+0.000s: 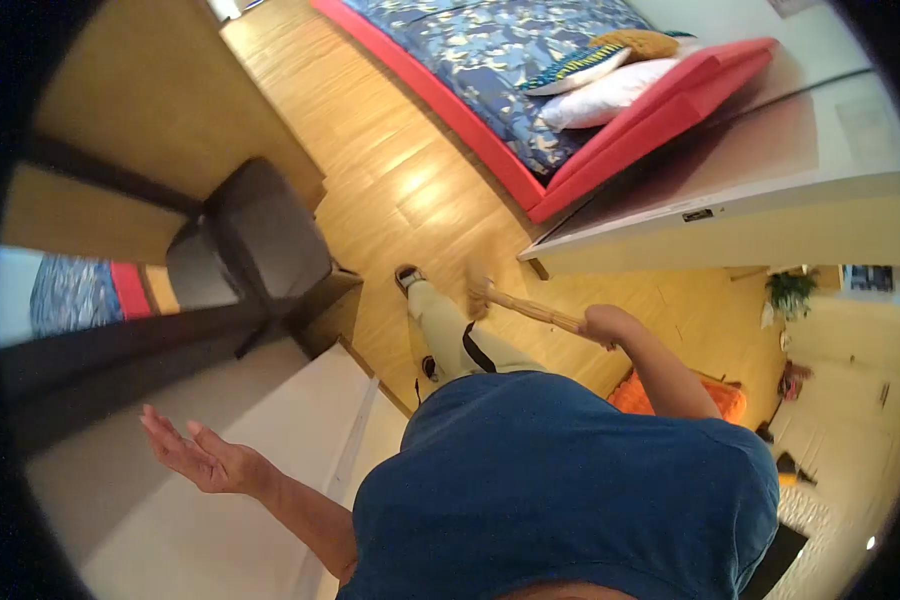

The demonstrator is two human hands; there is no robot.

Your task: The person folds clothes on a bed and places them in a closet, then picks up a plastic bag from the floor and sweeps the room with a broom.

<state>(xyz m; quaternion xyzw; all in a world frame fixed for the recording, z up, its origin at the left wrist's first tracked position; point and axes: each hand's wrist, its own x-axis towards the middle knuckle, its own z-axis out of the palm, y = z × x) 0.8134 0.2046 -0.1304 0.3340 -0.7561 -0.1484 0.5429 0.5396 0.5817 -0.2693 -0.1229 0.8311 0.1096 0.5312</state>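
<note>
Right hand: fingers wrapped around wooden stick
Stick's far end: blurred, hard to make out
Left hand: fingers spread, palm up, empty, above pale surface

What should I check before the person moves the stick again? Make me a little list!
1. Right hand gripping the stick: ok, the fingers are closed around its end.
2. Left hand free: ok, it is open, palm up, holding nothing.
3. Stick's far tip in sight: cannot tell, it is blurred near the leg.
4. Floor beside the bed free of clutter: ok in the part that shows.
5. Chair away from the stick: ok, it stands apart, off to the side.
</note>
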